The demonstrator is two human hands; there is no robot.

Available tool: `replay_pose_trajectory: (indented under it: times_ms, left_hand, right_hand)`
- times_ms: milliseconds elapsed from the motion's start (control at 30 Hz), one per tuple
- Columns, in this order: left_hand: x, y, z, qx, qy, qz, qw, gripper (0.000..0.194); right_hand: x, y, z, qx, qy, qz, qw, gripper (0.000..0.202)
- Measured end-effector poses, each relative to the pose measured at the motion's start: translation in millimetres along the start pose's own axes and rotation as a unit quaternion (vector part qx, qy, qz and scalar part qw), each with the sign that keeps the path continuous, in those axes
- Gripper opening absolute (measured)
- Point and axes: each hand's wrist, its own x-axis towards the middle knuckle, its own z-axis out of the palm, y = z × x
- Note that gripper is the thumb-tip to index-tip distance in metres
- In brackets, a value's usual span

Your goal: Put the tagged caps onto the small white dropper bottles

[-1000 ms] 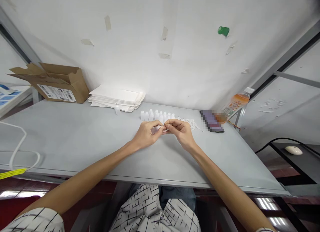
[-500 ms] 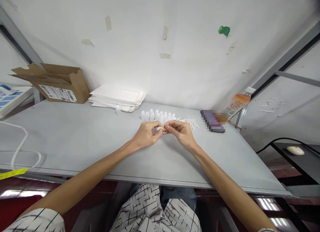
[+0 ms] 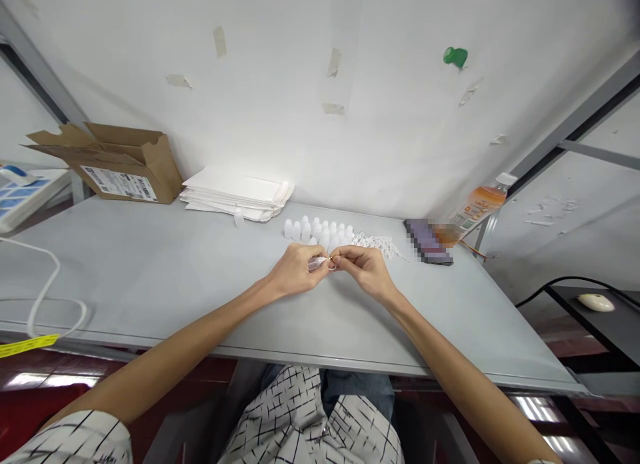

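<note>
My left hand [image 3: 294, 271] is closed around a small translucent white dropper bottle [image 3: 315, 263], tipped on its side with its neck to the right. At the bottle's neck, the fingertips of my right hand [image 3: 367, 269] pinch a thin white looped piece [image 3: 333, 268], mostly hidden by the fingers. Both hands meet just above the table. Right behind them stand several similar small bottles [image 3: 306, 232], upright in a group. Beside this group lies a heap of tiny white plastic parts [image 3: 381, 245].
A lone small bottle [image 3: 239, 217] stands before a stack of white envelopes [image 3: 235, 189]. An open cardboard box [image 3: 160, 171] is at the back left of the grey table [image 3: 175, 271]. To the right are a phone [image 3: 427, 241] and a drink bottle [image 3: 477, 207]. A white cable [image 3: 47, 284] lies left.
The view has shifted slightly. My left hand has turned a little, so more of the held bottle shows; both hands stay together at its neck.
</note>
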Motion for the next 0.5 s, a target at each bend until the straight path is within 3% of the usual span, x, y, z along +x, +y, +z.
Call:
replay_pose_trajectory:
  times_ms: [500]
  left_hand:
    - [-1.4,-1.3,2.5,-0.007,-0.011,-0.009,1.0,0.022]
  right_hand:
    - [-1.2,6.7,-0.7,-0.089,0.004,-0.018,0.996,0.022]
